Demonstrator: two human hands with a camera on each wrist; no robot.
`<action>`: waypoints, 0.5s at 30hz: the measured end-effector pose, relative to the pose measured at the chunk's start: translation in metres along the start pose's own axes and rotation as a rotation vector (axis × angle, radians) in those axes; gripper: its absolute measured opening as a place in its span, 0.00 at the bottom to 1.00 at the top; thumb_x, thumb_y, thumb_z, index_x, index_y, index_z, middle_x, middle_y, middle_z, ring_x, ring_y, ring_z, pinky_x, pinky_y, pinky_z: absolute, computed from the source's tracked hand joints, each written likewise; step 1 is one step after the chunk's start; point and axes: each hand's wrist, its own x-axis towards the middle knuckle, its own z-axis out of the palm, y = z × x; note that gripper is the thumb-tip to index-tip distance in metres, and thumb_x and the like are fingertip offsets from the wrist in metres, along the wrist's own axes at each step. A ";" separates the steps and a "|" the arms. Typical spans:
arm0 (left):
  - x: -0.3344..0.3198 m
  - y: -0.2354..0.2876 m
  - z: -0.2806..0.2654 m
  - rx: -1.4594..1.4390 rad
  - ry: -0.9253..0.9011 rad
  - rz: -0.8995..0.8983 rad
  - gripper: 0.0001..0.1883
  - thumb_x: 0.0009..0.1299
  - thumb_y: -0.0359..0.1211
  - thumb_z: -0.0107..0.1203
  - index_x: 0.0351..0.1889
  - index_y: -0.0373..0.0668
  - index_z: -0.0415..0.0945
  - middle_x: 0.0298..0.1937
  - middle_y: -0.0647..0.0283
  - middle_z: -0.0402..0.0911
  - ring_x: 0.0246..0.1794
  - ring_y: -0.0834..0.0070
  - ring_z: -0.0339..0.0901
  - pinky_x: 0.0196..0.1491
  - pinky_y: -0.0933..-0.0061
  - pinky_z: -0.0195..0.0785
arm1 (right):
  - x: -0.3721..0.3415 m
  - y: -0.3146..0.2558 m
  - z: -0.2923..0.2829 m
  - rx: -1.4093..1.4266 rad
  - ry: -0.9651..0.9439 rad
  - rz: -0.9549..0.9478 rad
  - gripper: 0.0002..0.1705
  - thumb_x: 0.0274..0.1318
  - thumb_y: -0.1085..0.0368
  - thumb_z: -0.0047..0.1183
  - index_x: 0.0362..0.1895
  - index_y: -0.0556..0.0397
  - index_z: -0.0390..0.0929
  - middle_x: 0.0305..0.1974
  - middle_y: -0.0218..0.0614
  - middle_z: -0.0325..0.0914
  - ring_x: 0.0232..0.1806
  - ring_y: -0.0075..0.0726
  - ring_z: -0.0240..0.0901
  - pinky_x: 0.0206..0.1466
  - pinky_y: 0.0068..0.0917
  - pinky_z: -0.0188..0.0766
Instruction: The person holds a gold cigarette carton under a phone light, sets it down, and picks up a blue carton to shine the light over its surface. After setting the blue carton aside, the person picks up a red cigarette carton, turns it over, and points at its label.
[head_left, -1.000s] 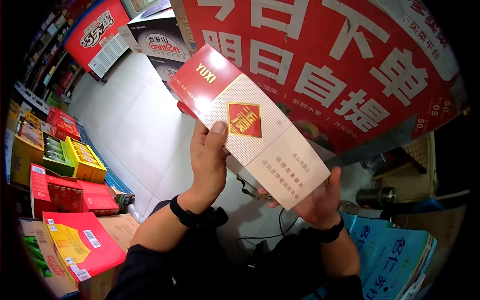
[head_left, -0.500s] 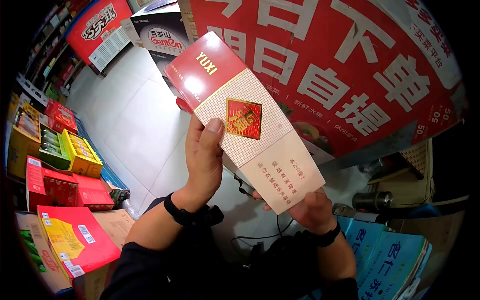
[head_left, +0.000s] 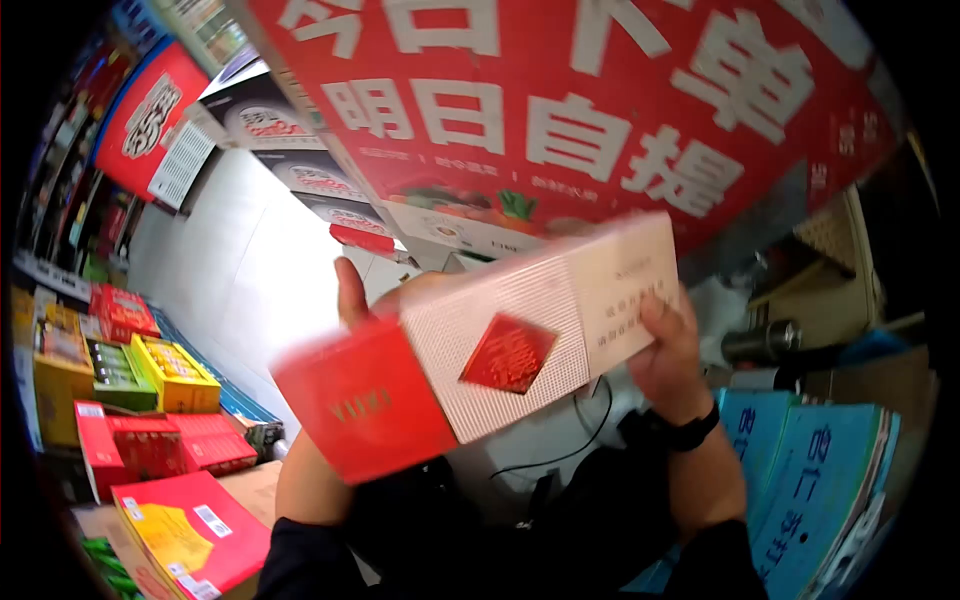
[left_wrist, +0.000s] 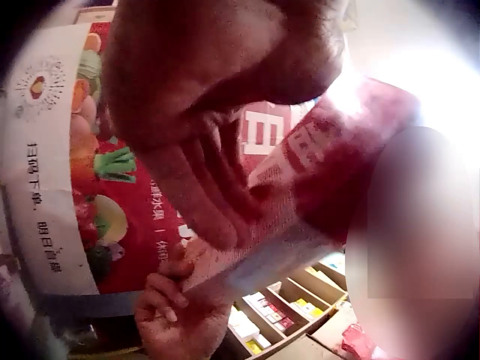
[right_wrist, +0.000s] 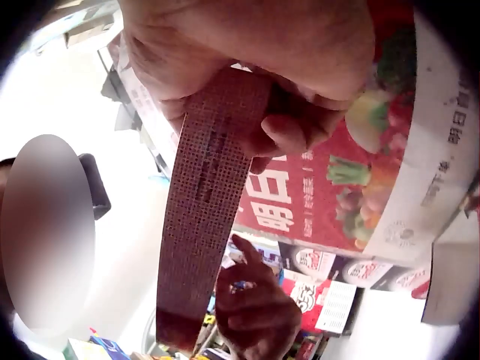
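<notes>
A long YUXI cigarette carton (head_left: 500,350), red at one end and cream at the other, lies tilted across the front of the body, its face with the red diamond toward the head camera. My right hand (head_left: 672,350) grips the cream end, thumb on the printed face. Behind the red end is my left hand (head_left: 353,298), thumb raised and most of its fingers hidden by the carton. The left wrist view has the left fingers (left_wrist: 214,191) extended alongside the carton. From the right wrist, the left hand (right_wrist: 259,315) appears loose beside the carton's narrow side (right_wrist: 206,195).
A big red printed board (head_left: 560,100) stands ahead. At left are red gift boxes (head_left: 200,530) and a yellow box of small packs (head_left: 175,375). Blue cartons (head_left: 820,490) stand at right, near a dark metal cylinder (head_left: 762,340). A black cable (head_left: 560,458) lies on the floor.
The carton has swung round, its red end coming down to the left and its cream end rising to the right. The left hand has loosened from its front grip and gone behind.
</notes>
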 end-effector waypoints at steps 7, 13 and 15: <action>0.005 -0.031 0.029 0.829 -0.062 -0.231 0.44 0.69 0.42 0.67 0.76 0.33 0.55 0.60 0.56 0.80 0.57 0.75 0.79 0.60 0.72 0.70 | 0.000 -0.016 0.014 -0.271 0.057 -0.059 0.26 0.64 0.62 0.61 0.62 0.61 0.72 0.50 0.40 0.82 0.47 0.27 0.82 0.51 0.27 0.80; 0.004 -0.057 0.045 0.857 0.033 -0.045 0.27 0.76 0.29 0.55 0.70 0.31 0.59 0.57 0.55 0.81 0.61 0.76 0.75 0.65 0.70 0.64 | -0.005 -0.018 0.018 -0.196 0.051 -0.075 0.24 0.64 0.64 0.62 0.61 0.61 0.73 0.47 0.40 0.83 0.45 0.27 0.83 0.48 0.26 0.80; 0.005 -0.059 0.043 0.871 0.046 -0.042 0.25 0.76 0.30 0.55 0.68 0.31 0.61 0.55 0.56 0.82 0.58 0.77 0.76 0.63 0.71 0.66 | -0.005 -0.018 0.020 -0.227 0.037 -0.101 0.24 0.64 0.64 0.62 0.61 0.60 0.73 0.47 0.40 0.83 0.45 0.27 0.83 0.48 0.26 0.81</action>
